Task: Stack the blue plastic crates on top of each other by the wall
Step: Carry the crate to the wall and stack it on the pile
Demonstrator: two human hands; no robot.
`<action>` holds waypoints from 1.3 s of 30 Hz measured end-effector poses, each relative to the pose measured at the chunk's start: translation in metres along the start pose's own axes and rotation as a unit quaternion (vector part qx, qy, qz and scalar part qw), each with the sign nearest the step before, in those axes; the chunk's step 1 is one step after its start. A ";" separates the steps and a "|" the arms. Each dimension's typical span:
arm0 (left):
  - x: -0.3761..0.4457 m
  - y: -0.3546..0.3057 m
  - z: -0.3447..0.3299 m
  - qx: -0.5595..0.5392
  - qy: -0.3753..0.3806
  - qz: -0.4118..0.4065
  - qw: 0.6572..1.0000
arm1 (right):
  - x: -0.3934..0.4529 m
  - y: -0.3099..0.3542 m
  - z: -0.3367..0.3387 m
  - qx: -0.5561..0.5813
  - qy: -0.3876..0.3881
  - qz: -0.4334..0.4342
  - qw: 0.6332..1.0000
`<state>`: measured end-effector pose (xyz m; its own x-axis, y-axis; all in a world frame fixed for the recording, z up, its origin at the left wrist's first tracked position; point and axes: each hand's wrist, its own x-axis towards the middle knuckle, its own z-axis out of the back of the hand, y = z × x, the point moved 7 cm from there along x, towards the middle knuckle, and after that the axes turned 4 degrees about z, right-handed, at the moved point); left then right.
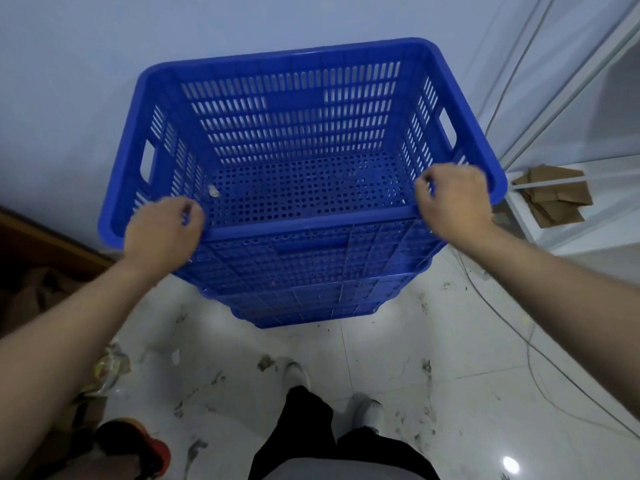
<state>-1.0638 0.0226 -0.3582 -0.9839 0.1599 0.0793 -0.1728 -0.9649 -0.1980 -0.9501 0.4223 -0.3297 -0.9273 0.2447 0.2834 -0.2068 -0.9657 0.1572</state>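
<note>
A blue perforated plastic crate (298, 133) fills the middle of the view, its open top facing me and its far side against the pale wall (86, 64). It sits on top of a stack of more blue crates (311, 299), whose rims show beneath it. My left hand (162, 230) grips the near rim at its left corner. My right hand (453, 199) grips the near rim at its right corner. The top crate holds only a small pale scrap (214, 192) on its floor.
The white tiled floor (398, 358) is littered with dirt and scraps. Folded cardboard (554, 195) lies on a white ledge at the right, with cables (530, 341) trailing down beside it. A brown wooden edge (52, 237) and bags stand at the left. My feet are just below the stack.
</note>
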 end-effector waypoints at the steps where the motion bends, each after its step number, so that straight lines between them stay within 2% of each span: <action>1: -0.009 -0.024 -0.013 0.042 0.049 -0.047 0.997 | -0.010 0.023 -0.014 -0.002 0.044 0.069 0.997; 3: -0.006 -0.058 -0.009 0.077 0.058 -0.081 0.992 | 0.000 0.050 -0.012 -0.028 0.053 0.134 0.989; 7: -0.007 -0.051 -0.004 0.063 0.041 -0.073 0.994 | -0.002 0.047 -0.015 -0.055 0.094 0.055 0.993; 9: -0.017 -0.050 -0.006 0.068 0.043 -0.093 0.992 | -0.013 0.048 -0.018 -0.062 0.102 0.062 0.991; 15: -0.009 -0.053 -0.004 0.086 0.024 -0.088 0.992 | -0.005 0.051 -0.020 -0.073 0.111 0.059 0.989; 26: -0.004 -0.052 -0.011 0.085 0.008 -0.116 0.990 | -0.004 0.045 -0.030 -0.062 0.094 0.055 0.992; 30: -0.004 -0.050 -0.006 0.057 0.043 -0.063 0.996 | -0.006 0.045 -0.021 -0.050 0.076 0.056 0.994; 34: -0.025 -0.056 0.011 0.118 0.045 0.049 0.991 | -0.007 0.044 -0.021 -0.016 0.146 0.055 0.988; 37: -0.054 -0.073 0.024 0.043 0.049 0.104 0.992 | -0.016 0.043 -0.012 0.056 0.179 0.062 0.980; 39: -0.072 -0.080 0.030 0.001 0.067 0.105 0.992 | -0.026 0.041 -0.003 0.075 0.182 0.083 0.977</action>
<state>-0.9779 0.0819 -0.3193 -0.9954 -0.0180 -0.0944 0.0362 -0.9801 -0.1953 -0.9358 0.3758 -0.3333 -0.9994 0.0127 -0.0334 -0.0217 -0.9590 0.2825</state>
